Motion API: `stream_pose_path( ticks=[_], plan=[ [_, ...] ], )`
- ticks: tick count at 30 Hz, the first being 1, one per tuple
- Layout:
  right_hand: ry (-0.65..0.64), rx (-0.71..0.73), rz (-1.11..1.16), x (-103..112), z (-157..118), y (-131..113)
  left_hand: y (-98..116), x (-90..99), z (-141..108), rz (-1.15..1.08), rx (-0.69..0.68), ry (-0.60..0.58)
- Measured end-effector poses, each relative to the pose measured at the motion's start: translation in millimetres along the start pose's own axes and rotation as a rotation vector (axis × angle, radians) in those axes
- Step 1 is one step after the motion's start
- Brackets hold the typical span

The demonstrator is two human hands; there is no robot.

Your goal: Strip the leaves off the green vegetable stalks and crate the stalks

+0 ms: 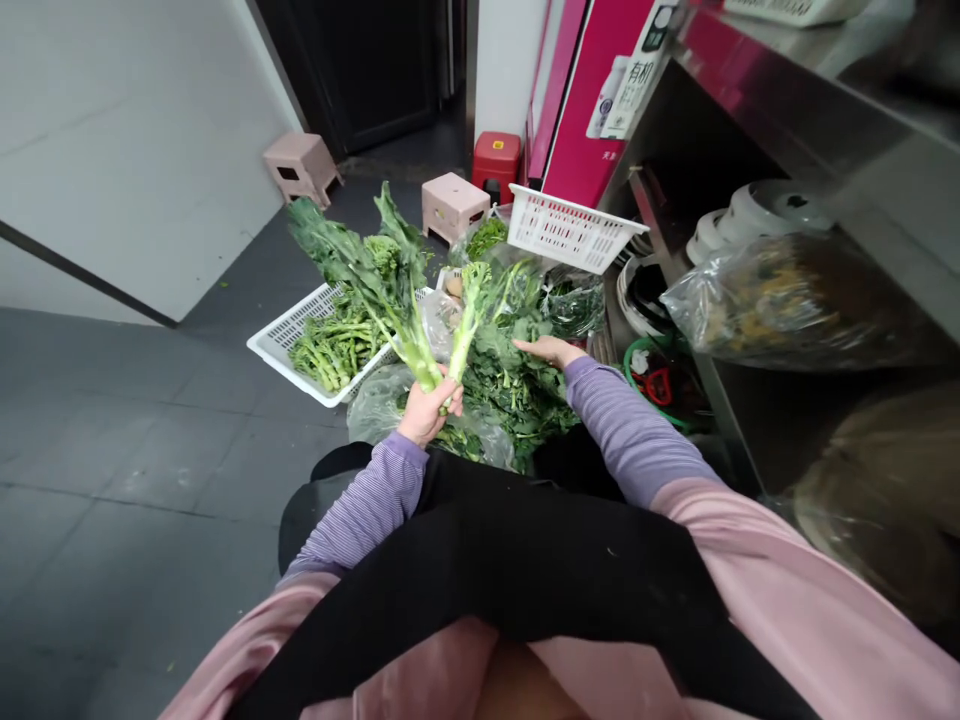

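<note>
Head view, stools point(454, 202) beyond held stalks point(417, 348), white basket point(571, 228)

Pink top point(780, 580) goes w/ striped purple slvs point(626, 425), plain cuffs point(406, 447), blk bottoms point(570, 560).

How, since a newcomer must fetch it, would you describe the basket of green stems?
Start at the pale wall on the left and cross the grey floor to the left hand. Beyond that hand, to its left, is the shallow white basket. Its heap of green stems sets it apart from the right-hand white basket near the magenta panel, which shows none.
</note>
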State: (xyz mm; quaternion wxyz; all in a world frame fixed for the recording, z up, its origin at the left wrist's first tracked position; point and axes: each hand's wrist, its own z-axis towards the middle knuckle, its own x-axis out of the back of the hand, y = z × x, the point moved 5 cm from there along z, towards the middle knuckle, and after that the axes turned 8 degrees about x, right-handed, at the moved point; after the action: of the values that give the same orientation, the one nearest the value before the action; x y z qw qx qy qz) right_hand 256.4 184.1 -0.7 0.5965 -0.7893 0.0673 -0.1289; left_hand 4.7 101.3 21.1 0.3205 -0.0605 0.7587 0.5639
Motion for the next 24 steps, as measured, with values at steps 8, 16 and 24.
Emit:
stream_pose_path(
  ticks=[8, 16, 24],
  plan=[
    [-0.281, 0.259, 0.271, -84, -79, -54, -4, 2.6, 1, 0.092, -0.001, 0.044],
    [-0.217, -0.018, 0.907, -111, -118, -53, -10, -16.3, -21, -0.182, 0.214, -0.200],
    [-0.248, 0.080, 0.736, -100, -121, -46, -8, -8.8, -15, -0.203, 0.202, -0.160]
  ],
)
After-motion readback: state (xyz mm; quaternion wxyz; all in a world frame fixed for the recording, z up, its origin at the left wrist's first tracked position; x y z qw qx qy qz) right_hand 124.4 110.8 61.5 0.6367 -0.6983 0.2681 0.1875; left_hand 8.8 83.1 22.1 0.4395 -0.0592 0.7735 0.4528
